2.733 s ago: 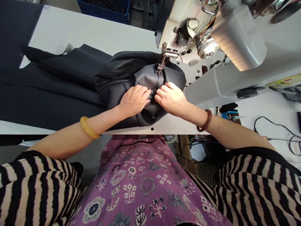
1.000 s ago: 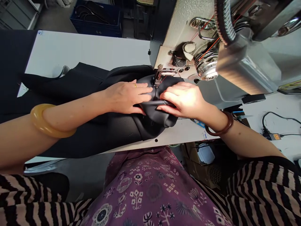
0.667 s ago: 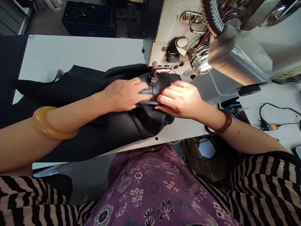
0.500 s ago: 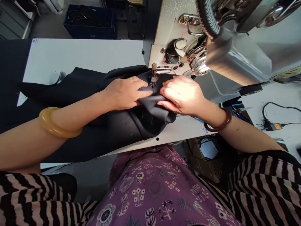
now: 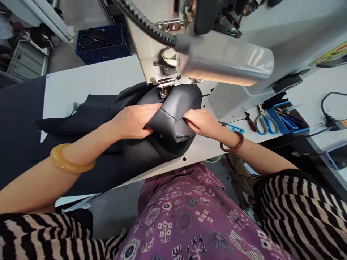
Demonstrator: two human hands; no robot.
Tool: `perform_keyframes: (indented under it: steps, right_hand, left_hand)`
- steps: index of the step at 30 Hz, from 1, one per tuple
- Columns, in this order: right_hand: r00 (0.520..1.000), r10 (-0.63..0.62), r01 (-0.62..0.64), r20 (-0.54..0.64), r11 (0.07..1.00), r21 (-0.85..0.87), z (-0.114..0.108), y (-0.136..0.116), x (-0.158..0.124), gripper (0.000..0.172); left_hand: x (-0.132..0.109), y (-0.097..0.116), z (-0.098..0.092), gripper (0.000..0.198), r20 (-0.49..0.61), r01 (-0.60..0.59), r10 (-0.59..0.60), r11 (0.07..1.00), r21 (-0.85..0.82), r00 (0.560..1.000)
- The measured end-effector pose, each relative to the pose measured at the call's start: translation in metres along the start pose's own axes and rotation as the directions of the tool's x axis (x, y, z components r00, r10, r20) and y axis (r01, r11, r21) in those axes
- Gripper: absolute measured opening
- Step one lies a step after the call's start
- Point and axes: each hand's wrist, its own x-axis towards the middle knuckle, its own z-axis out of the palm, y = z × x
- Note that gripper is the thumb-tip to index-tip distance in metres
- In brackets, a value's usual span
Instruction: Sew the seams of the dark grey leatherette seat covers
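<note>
Black fabric (image 5: pixel 135 151) lies bunched across the white table, with a raised fold at the needle area of a sewing machine (image 5: pixel 163 93). My left hand (image 5: pixel 134 121), with a ring on one finger, grips the fabric just left of and below the presser foot. To the right, my right hand (image 5: pixel 202 122) pinches the raised fold between thumb and fingers. Part of the fabric beneath the fold is hidden. The machine's lamp (image 5: pixel 227 61) hangs above my right hand.
Blue-handled scissors (image 5: pixel 267 121) and a blue tool tray (image 5: pixel 291 117) lie to the right of the machine. A blue crate (image 5: pixel 101 45) with dark pieces stands beyond the table (image 5: pixel 108 74). A phone (image 5: pixel 337 153) is at the far right.
The view has shifted, showing more of the right side. My right hand has moved away from the needle and lifted the fabric into a larger fold. My left hand remains beside the foot.
</note>
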Motion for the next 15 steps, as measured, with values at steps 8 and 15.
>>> perform_keyframes:
  steps: [8,15]
  right_hand:
    - [0.696,0.697,-0.520,-0.173,0.654,0.549,0.037,0.049,0.020,0.063]
    - [0.637,0.731,-0.499,-0.244,0.633,0.593,0.057,0.071,0.056,0.098]
  left_hand:
    - [-0.004,0.004,0.007,0.043,-0.016,0.070,-0.071,0.995,-0.068,0.997]
    - [-0.004,0.009,0.024,0.047,-0.149,0.001,0.010,0.997,0.072,0.989]
